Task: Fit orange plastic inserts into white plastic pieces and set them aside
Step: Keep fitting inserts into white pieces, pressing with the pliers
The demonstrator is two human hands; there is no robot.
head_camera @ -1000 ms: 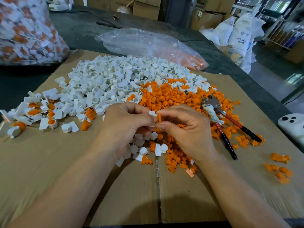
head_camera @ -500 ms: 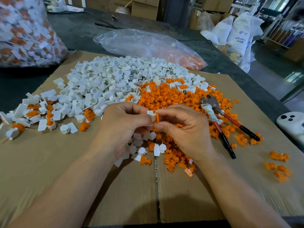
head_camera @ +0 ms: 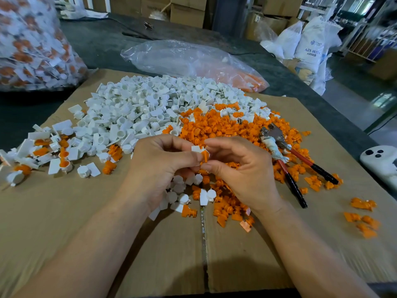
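- Orange insert (head_camera: 205,157): it sits where your two hands meet. Your right hand (head_camera: 242,171) pinches it narrowly between curled fingertips and thumb.
- Your left hand (head_camera: 163,164) pinches a white piece (head_camera: 196,149) between the thumb and bent fingers. The insert touches this piece just under its flat tab. You cannot tell whether it is seated inside.
- Beyond the grip and to its left lies the white heap (head_camera: 139,108). Beyond it to the right lies the orange heap (head_camera: 225,127). The two heaps merge right behind your knuckles.
- Under the grip and nearer to you, both colours are scattered on the cardboard sheet (head_camera: 64,222).
- Well to the left of the grip lie the fitted pieces (head_camera: 62,162), white shells with orange showing inside.
- Just right of your right hand, pliers (head_camera: 279,147) lie on the orange heap, with their red and black handles pointing back toward you.
- A clear plastic bag (head_camera: 182,59) lies on its side well beyond the grip, past the white heap, on the dark table (head_camera: 96,39). Orange parts are gathered in its right end and the rest looks slack.
- A large bag (head_camera: 32,44) stands far left of the grip and beyond it, packed full of white and orange pieces.
- Far right of the grip are a few stray inserts (head_camera: 363,214) and a white device (head_camera: 380,162) at the cardboard's edge.
- White sacks (head_camera: 309,46) and cardboard boxes (head_camera: 187,9) stand far beyond the grip, and their contents are hidden.
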